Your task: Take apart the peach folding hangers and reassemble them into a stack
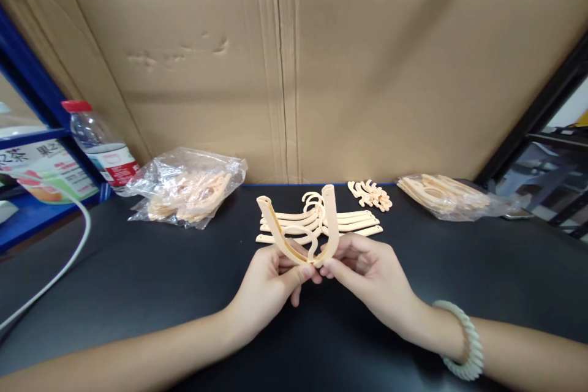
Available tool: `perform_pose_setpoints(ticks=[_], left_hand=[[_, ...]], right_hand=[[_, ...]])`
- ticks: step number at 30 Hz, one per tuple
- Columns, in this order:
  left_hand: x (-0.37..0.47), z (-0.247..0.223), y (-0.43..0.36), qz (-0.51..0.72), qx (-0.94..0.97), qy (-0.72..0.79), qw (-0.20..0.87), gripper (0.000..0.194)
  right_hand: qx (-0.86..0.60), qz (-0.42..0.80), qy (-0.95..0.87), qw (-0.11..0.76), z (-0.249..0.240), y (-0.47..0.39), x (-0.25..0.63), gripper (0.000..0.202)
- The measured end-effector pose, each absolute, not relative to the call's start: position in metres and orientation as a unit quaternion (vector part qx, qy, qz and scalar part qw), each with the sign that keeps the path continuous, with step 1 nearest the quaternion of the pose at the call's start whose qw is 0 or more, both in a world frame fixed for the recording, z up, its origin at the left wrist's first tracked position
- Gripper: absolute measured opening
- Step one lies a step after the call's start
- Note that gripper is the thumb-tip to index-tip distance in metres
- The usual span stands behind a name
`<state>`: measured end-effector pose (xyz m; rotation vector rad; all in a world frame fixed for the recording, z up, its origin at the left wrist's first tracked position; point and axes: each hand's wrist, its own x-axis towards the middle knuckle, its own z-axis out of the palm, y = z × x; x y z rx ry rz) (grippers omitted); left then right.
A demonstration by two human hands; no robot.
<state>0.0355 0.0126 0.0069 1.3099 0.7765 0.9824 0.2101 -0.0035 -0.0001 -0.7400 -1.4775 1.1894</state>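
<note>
Symmetrically, hands angle inward, pinching folded hanger at bottom bend.

Finding room over the table left of the left hand, up to the cable, and right of the right hand. Going ahead, meeting the held hanger, then more hangers; veering left, a bag and bottle; veering right, hooks and a second bag; beyond, cardboard.

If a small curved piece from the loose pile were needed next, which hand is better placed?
Probably the right hand: the loose pile lies almost straight beyond it, while the left hand is farther across. Both hands grip the folded hanger, so the right would need to let go first.
</note>
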Motion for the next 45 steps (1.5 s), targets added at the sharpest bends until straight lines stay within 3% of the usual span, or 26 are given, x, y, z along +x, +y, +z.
perform_pose_setpoints(ticks=[11, 15, 22, 26, 32, 41, 45], left_hand=[[0.028, 0.012, 0.016, 0.449, 0.557, 0.408, 0.566, 0.027], [0.016, 0.023, 0.027, 0.493, 0.502, 0.424, 0.57, 0.024], [-0.011, 0.046, 0.054, 0.515, 0.472, 0.393, 0.598, 0.021], [-0.021, 0.049, 0.066, 0.472, 0.553, 0.367, 0.58, 0.033], [-0.033, 0.048, 0.079, 0.348, 0.718, 0.37, 0.475, 0.025], [-0.036, 0.044, 0.08, 0.211, 0.916, 0.275, 0.202, 0.008], [-0.034, 0.039, 0.076, 0.183, 0.952, 0.234, 0.08, 0.011]], right_hand=[[-0.316, 0.577, -0.523, 0.541, 0.004, 0.018, 0.23, 0.026], [-0.303, 0.563, -0.572, 0.513, 0.022, 0.032, 0.259, 0.024], [-0.362, 0.47, -0.719, 0.362, 0.039, 0.048, 0.297, 0.027], [-0.369, 0.421, -0.767, 0.313, 0.04, 0.049, 0.303, 0.025], [-0.401, 0.251, -0.849, 0.237, 0.046, 0.052, 0.314, 0.023], [-0.401, 0.186, -0.883, 0.157, 0.042, 0.056, 0.321, 0.02], [-0.407, 0.172, -0.886, 0.139, 0.037, 0.058, 0.321, 0.019]])
